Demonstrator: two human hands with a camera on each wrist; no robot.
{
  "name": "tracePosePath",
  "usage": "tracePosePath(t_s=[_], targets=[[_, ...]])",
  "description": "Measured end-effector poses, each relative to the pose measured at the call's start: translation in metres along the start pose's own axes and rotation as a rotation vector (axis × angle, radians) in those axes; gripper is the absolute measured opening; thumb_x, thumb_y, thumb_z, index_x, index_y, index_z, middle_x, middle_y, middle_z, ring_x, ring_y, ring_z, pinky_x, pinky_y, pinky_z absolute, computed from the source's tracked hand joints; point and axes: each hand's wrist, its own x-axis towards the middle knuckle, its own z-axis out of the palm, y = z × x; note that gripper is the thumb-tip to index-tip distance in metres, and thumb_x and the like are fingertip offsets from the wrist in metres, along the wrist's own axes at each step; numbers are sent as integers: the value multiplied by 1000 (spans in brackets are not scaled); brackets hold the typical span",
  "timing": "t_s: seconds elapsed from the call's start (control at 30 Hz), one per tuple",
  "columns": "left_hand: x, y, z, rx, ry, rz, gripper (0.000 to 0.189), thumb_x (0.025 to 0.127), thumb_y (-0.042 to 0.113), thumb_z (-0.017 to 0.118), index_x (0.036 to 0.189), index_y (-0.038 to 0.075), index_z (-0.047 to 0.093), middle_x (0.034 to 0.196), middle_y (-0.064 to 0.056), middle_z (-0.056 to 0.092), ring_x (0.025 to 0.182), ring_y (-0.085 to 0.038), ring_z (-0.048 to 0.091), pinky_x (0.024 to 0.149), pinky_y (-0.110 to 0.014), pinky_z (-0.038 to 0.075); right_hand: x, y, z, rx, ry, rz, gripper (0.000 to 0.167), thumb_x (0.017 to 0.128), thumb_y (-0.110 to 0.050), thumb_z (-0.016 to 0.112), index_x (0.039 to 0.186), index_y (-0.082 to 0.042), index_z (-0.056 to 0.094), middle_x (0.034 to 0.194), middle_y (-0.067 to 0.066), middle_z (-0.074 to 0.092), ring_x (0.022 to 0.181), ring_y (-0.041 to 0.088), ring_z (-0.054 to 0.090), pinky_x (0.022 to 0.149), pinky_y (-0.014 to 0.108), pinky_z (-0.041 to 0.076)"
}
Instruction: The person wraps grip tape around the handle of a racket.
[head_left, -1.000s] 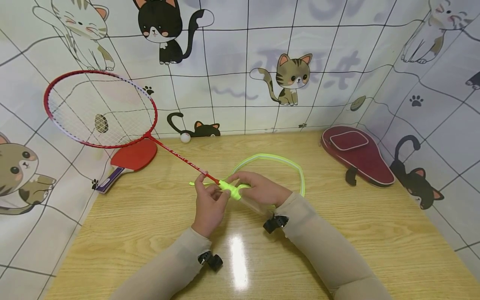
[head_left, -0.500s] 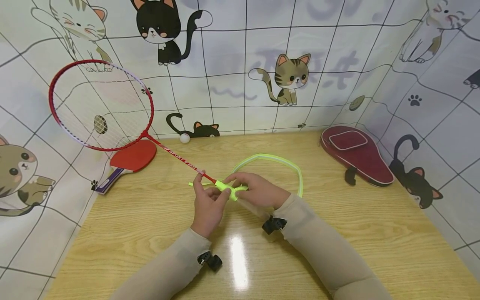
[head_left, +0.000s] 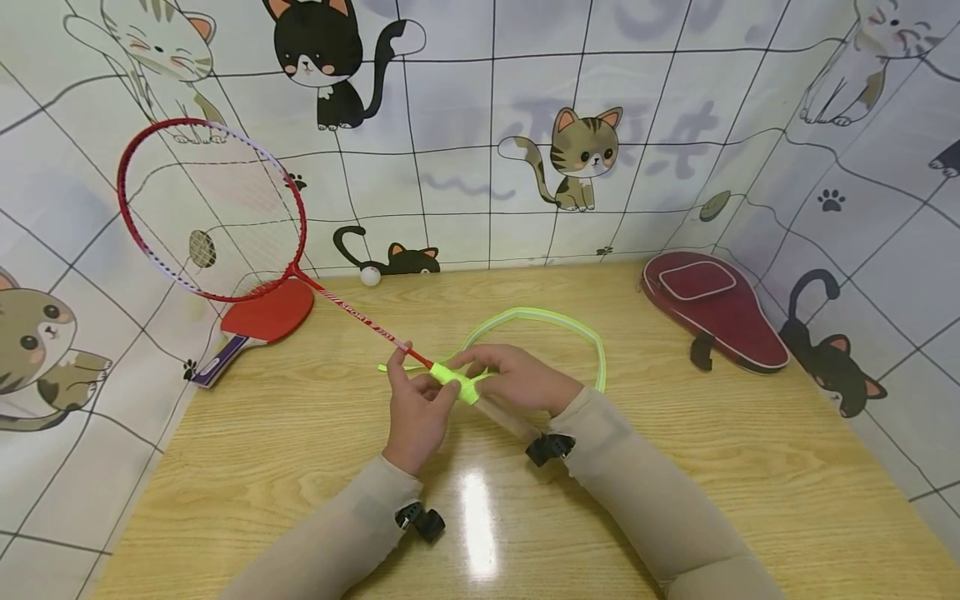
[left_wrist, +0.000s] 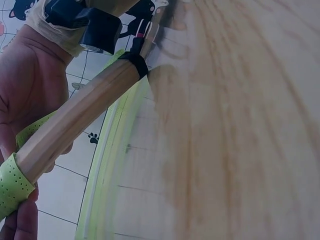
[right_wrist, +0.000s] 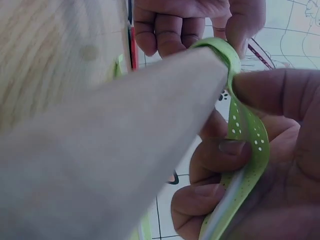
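My left hand (head_left: 418,421) grips a red and white badminton racket (head_left: 352,312) at the top of its handle, thumb on the neon-yellow wrap there. The racket head tilts up to the left, its strings facing me. Perforated grip tape (right_wrist: 252,145) runs off the handle between the curled fingers and thumb of my right hand (head_left: 525,379), which pinches it close beside the wrap. Below the wrap, the handle is bare wood (left_wrist: 80,120), with a black band at its butt end in the left wrist view. The tape's loose length (head_left: 555,315) loops across the table beyond my hands.
On the wooden table (head_left: 315,467), a red table tennis bat (head_left: 270,312) lies at the back left, partly behind the racket head. A white ball (head_left: 371,276) rests near the back wall. A dark red bat case (head_left: 712,308) lies at the back right.
The racket has turned about its shaft, so its head looks narrower and its left rim sits further right. More bare handle shows below the wrap. Both hands stay nearly in place.
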Motion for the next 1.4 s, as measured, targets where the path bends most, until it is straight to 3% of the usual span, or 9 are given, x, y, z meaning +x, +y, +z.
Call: tracePosePath(t_s=[0.2, 0.33, 0.67, 0.8, 1.0, 1.23, 1.4], targets=[[0, -1, -1, -11, -20, -13, 88, 97, 5, 67, 162, 20, 10, 105, -21, 75, 86, -27, 73, 76, -29, 53, 0, 1, -3, 24, -72, 16, 47, 96, -2, 63, 140, -18, 65, 135, 5, 70, 124, 28, 67, 105, 50, 51], [0, -1, -2, -25, -25, -12, 89, 95, 3, 65, 162, 18, 10, 108, -23, 75, 86, -21, 73, 78, -29, 54, 0, 1, -5, 15, -94, -6, 47, 96, 0, 63, 140, -17, 65, 139, 5, 68, 124, 27, 67, 104, 47, 52], [2, -4, -1, -26, -53, -24, 101, 97, 14, 76, 165, 28, 3, 112, -19, 73, 107, -31, 75, 89, -32, 59, -1, -2, -5, -46, -90, -48, 48, 98, -1, 67, 144, -15, 62, 136, 6, 69, 123, 25, 68, 105, 48, 53], [3, -4, -1, -39, -53, -31, 98, 98, 11, 74, 164, 27, 4, 115, -22, 72, 103, -30, 75, 85, -31, 59, -2, -2, -5, -53, -86, -45, 48, 98, -2, 66, 144, -17, 63, 138, 4, 69, 122, 23, 69, 106, 49, 52], [3, -5, 0, -50, -55, -29, 97, 97, 6, 72, 164, 25, 5, 118, -24, 72, 99, -28, 75, 82, -28, 58, -2, 0, -4, 20, -78, -9, 46, 97, -2, 60, 140, -19, 67, 134, 1, 70, 119, 22, 68, 101, 45, 52], [2, -4, 1, -76, -72, -21, 97, 94, 1, 70, 163, 25, 6, 119, -26, 71, 102, -29, 75, 80, -27, 58, -2, 0, -6, -85, -49, -43, 40, 95, -1, 65, 132, -15, 71, 121, 2, 73, 103, 18, 66, 88, 36, 54], [1, -3, 1, -94, -81, -21, 97, 94, 0, 68, 164, 24, 5, 121, -27, 70, 99, -29, 75, 78, -27, 58, -3, 0, -8, -102, -56, -48, 40, 95, -2, 67, 133, -14, 70, 108, 1, 73, 97, 17, 64, 83, 34, 53]])
